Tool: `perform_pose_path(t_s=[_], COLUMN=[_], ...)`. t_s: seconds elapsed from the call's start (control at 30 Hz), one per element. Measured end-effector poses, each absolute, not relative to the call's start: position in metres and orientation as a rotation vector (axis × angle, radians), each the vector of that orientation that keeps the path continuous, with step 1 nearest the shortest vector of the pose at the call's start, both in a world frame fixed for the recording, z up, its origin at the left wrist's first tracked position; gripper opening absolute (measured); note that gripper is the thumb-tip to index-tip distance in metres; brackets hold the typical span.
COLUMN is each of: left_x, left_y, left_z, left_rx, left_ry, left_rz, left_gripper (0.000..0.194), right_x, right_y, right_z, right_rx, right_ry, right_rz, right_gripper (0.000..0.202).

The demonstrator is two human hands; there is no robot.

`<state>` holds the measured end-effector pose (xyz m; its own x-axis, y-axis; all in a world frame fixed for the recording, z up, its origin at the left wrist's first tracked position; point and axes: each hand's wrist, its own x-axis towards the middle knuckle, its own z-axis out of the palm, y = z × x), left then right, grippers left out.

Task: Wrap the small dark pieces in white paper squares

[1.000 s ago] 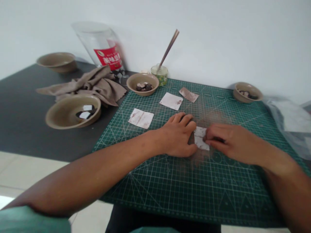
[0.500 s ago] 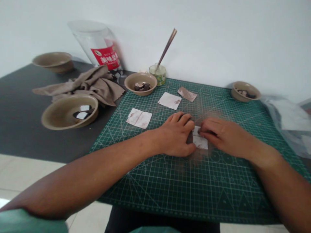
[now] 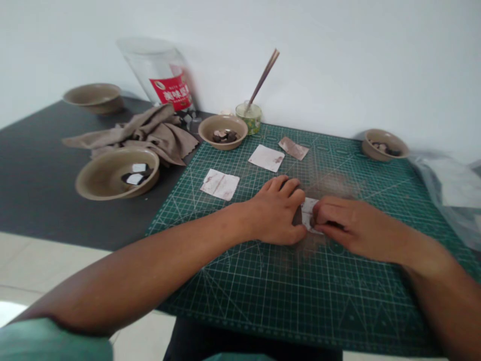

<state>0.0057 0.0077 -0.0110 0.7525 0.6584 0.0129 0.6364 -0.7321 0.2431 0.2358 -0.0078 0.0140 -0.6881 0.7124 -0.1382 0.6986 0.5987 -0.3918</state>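
On the green cutting mat (image 3: pixel 240 271) lies a small white paper square (image 3: pixel 308 204) marked with brown streaks. My left hand (image 3: pixel 280 210) rests over its left side, fingers spread and thumb low, pressing it down. A dark patch shows between that thumb and forefinger. Closed in a pinch, my right hand (image 3: pixel 341 220) is on the right part of the paper. At its fingertips is a small dark piece (image 3: pixel 313 222), mostly hidden, touching the paper. Brown powder is smeared on the mat around both hands.
Stained white squares (image 3: pixel 220 184) (image 3: pixel 266 158) and a brown-dusted sheet (image 3: pixel 293 148) lie behind my hands. Bowls of dark pieces stand left (image 3: pixel 88 183), centre (image 3: pixel 206 138) and right (image 3: pixel 394 145). A cloth (image 3: pixel 154 133), clear jar (image 3: pixel 143 65), cup with sticks (image 3: pixel 251 123) and plastic bag (image 3: pixel 451 185) surround them.
My right hand has moved down along the paper, towards me, with the small dark piece. My left hand keeps its place on the paper. The whole view has shifted slightly.
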Motion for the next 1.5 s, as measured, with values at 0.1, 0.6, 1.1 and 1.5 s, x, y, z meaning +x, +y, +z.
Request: perform_pose_path(t_s=[0.1,0.6,1.1,1.5], left_x=[0.0058,0.0051,0.0048,0.0052], left_y=[0.0076,0.0078,0.009,0.008], left_z=[-0.0104,-0.0119,-0.0098,-0.0115], left_rx=[2.724,2.733,2.721,2.737], left_ry=[1.029,1.01,1.026,1.014], left_rz=[0.142,0.172,0.139,0.165], left_gripper=[0.053,0.054,0.054,0.052], right_x=[0.2374,0.2342,0.2289,0.2321], right_y=[-0.0068,-0.009,-0.0084,-0.0091], right_z=[0.0141,0.0143,0.0116,0.0124], right_rx=[-1.345,-1.232,-1.426,-1.294], right_ry=[-2.73,-2.819,-2.693,-2.804], right_rz=[0.47,0.667,0.337,0.542], right_gripper=[0.019,0.016,0.017,0.017])
